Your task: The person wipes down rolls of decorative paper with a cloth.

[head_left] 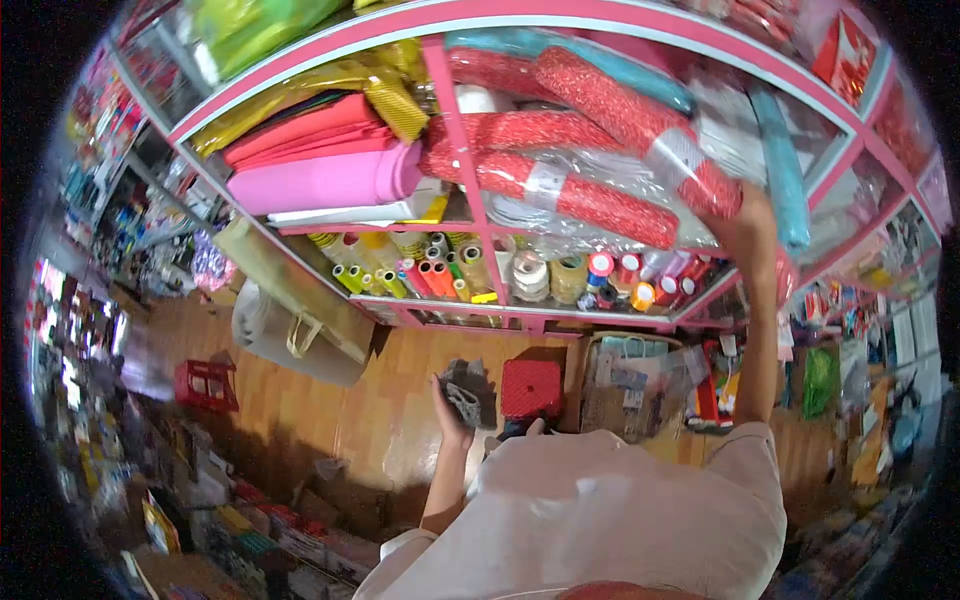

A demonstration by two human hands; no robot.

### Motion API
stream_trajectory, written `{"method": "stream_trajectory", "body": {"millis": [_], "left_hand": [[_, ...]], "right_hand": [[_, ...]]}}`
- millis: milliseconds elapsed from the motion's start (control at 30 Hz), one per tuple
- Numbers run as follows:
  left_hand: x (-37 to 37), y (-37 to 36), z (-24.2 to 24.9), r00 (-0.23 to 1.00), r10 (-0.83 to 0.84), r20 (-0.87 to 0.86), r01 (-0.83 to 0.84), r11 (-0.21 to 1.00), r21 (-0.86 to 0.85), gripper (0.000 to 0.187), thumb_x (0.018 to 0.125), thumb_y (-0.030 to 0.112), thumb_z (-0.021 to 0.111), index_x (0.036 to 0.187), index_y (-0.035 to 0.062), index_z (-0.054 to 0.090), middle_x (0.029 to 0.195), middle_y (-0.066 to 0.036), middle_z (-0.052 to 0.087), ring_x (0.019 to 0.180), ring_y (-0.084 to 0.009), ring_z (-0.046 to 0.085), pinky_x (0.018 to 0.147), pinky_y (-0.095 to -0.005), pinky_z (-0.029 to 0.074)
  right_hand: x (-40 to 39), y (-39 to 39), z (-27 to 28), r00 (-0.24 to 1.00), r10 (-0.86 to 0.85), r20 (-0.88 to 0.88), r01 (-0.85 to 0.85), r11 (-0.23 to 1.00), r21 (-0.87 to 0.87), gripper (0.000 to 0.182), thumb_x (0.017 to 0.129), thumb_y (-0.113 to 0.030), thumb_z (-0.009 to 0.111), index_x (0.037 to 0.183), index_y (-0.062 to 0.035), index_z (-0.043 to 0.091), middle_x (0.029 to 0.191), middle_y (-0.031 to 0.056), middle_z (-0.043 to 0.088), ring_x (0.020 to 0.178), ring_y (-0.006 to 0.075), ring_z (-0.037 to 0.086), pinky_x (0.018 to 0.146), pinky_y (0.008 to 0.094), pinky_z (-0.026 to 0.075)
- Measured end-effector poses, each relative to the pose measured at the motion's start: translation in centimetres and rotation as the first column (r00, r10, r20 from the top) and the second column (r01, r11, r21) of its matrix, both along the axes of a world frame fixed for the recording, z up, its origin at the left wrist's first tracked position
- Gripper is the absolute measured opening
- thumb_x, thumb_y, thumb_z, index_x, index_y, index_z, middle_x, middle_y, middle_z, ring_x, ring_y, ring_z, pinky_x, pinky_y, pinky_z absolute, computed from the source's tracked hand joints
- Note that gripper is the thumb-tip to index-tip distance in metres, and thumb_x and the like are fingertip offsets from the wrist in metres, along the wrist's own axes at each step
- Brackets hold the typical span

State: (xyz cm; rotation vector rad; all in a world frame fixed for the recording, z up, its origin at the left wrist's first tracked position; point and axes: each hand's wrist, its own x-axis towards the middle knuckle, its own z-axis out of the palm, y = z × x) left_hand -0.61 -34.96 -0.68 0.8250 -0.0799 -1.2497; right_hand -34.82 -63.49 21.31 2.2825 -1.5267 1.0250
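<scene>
On the upper shelf, my right hand (742, 228) grips the lower end of a red glittery roll (625, 110) with a pale paper band. Its fingers are partly hidden by that roll, which slants across other red rolls (610, 208) in clear plastic. My left hand (452, 418) is low in front of my body, closed around a crumpled grey cloth (470, 390). Beyond that hand, a red plastic stool (530, 388) stands on the floor.
Pink-framed shelves (457, 130) rise ahead, with pink and red rolled sheets (320, 182) at left. Tape rolls and ribbon spools (529, 275) fill the lower shelf. A filled box (630, 385) stands below, and a large white roll (285, 330) leans at left near a red crate (207, 385).
</scene>
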Motion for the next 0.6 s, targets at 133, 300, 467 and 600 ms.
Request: {"method": "stream_trajectory", "body": {"millis": [133, 300, 467, 600], "left_hand": [[-2.8, -5.0, 1.4, 0.981, 0.137, 0.137, -0.126, 0.988, -0.087, 0.062, 0.091, 0.057, 0.035, 0.126, 0.0078, 0.047, 0.110, -0.013, 0.059, 0.095, -0.0246, 0.059, 0.084, -0.0388, 0.048], [-9.3, -8.7, 6.3, 0.636, 0.128, 0.761, 0.231, 0.909, -0.346, 0.048, 0.094, 0.037, 0.045, 0.128, 0.0036, 0.043, 0.127, -0.013, 0.048, 0.117, -0.0267, 0.047, 0.099, -0.0437, 0.036], [-14.8, -11.8, 8.2, -0.320, 0.453, 0.832, 0.709, 0.697, -0.107, 0.047, 0.080, 0.032, 0.060, 0.118, 0.0041, 0.055, 0.124, -0.014, 0.052, 0.119, -0.0334, 0.046, 0.103, -0.0430, 0.032], [-17.1, -10.3, 7.2, -0.273, 0.660, 0.700, 0.892, 0.447, -0.073, 0.048, 0.071, 0.033, 0.067, 0.111, 0.0062, 0.060, 0.123, -0.010, 0.054, 0.119, -0.0257, 0.047, 0.100, -0.0417, 0.036]], "right_hand": [[-1.6, 11.1, -3.1, 0.866, -0.194, 0.462, -0.038, 0.893, 0.448, 0.064, 0.061, -0.023, 0.081, 0.113, 0.0029, 0.054, 0.090, 0.0136, 0.062, 0.080, 0.0220, 0.059, 0.072, 0.0358, 0.048], [-1.9, 20.1, -7.9, 0.736, -0.351, 0.579, -0.181, 0.722, 0.668, 0.068, 0.058, -0.025, 0.082, 0.115, 0.0021, 0.055, 0.099, 0.0133, 0.062, 0.091, 0.0210, 0.059, 0.076, 0.0355, 0.047], [0.4, 23.6, -10.9, 0.918, -0.198, 0.343, -0.048, 0.804, 0.592, 0.057, 0.062, -0.029, 0.079, 0.105, 0.0041, 0.061, 0.093, 0.0201, 0.060, 0.086, 0.0353, 0.060, 0.078, 0.0411, 0.049], [0.1, 24.7, -12.8, 0.980, -0.138, 0.143, 0.041, 0.845, 0.533, 0.059, 0.058, -0.033, 0.080, 0.104, 0.0011, 0.062, 0.092, 0.0160, 0.055, 0.088, 0.0355, 0.056, 0.077, 0.0427, 0.046]]}}
